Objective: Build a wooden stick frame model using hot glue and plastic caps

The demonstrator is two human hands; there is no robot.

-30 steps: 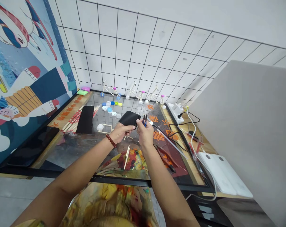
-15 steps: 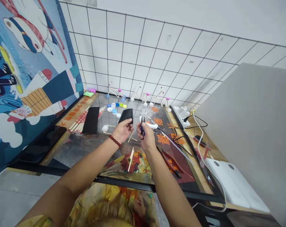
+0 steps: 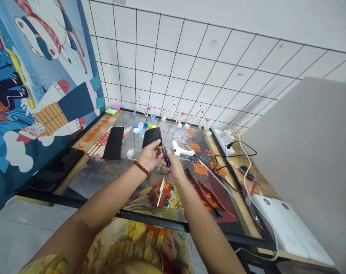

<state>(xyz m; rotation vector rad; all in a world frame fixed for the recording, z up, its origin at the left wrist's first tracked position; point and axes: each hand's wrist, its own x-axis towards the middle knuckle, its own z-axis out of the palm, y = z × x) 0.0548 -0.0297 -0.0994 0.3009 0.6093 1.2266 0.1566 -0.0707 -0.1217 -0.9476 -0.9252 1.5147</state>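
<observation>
My left hand (image 3: 149, 155), with a bead bracelet at its wrist, pinches the lower right corner of a black sheet (image 3: 151, 137), which stands up above the table. Whether it is paper or thin foam I cannot tell. My right hand (image 3: 173, 167) is closed around small blue-handled scissors (image 3: 165, 156). Their dark blades point up and left, close to my left fingertips and the sheet's corner. Just beyond the right hand lies a white glue gun (image 3: 182, 149). A white cap with sticks (image 3: 130, 153) sits left of my left hand, partly hidden.
Several stick frames with round caps (image 3: 170, 114) stand along the back, behind loose bottle caps (image 3: 141, 130). Another black strip (image 3: 113, 143) lies over wrapped chopsticks (image 3: 98, 144). Red-handled pliers (image 3: 205, 193) and loose sticks (image 3: 160, 192) are nearer. Cables and a power strip (image 3: 224, 139) line the right.
The scissors have moved left and tilted, coming up to the sheet's corner by my left fingers. The glue gun now shows more fully. The whole view has shifted slightly.
</observation>
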